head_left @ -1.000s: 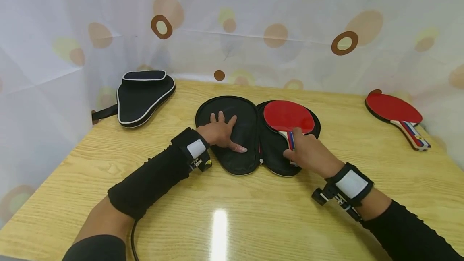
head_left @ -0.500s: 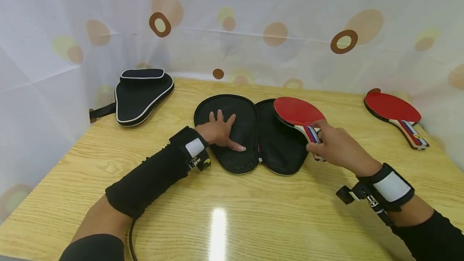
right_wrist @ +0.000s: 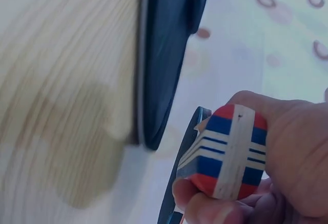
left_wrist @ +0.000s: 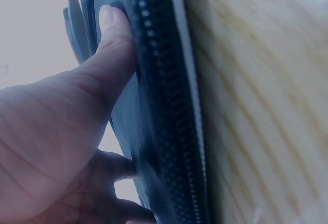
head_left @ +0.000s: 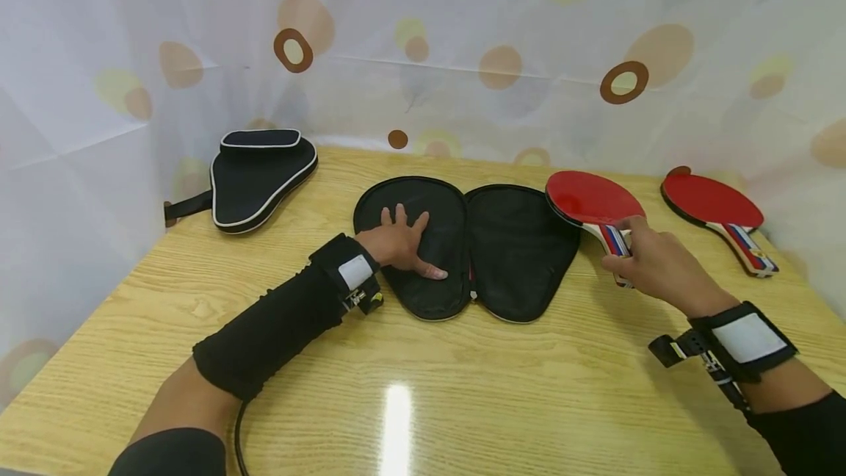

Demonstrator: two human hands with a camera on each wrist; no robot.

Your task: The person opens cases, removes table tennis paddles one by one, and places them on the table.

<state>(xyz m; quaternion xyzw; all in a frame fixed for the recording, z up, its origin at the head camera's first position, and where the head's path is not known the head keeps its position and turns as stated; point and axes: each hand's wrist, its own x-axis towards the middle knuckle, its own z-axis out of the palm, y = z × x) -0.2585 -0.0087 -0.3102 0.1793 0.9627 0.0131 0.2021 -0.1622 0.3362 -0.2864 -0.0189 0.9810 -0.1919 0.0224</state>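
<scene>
Held paddle [head_left: 591,195] moved toward 3 o'clock relative to open case [head_left: 518,263].
White-edged case [head_left: 259,186]: 10 o'clock of left hand [head_left: 398,245]; left hand: spread, resting on open case; right hand [head_left: 656,263]: gripping handle [right_wrist: 223,155], held paddle at open case's 2 o'clock; second paddle [head_left: 710,198]: right hand's 2 o'clock.

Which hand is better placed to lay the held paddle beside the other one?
Probably the right hand: it grips the held paddle, near the other paddle, while the left hand rests farther away on the open case.
</scene>
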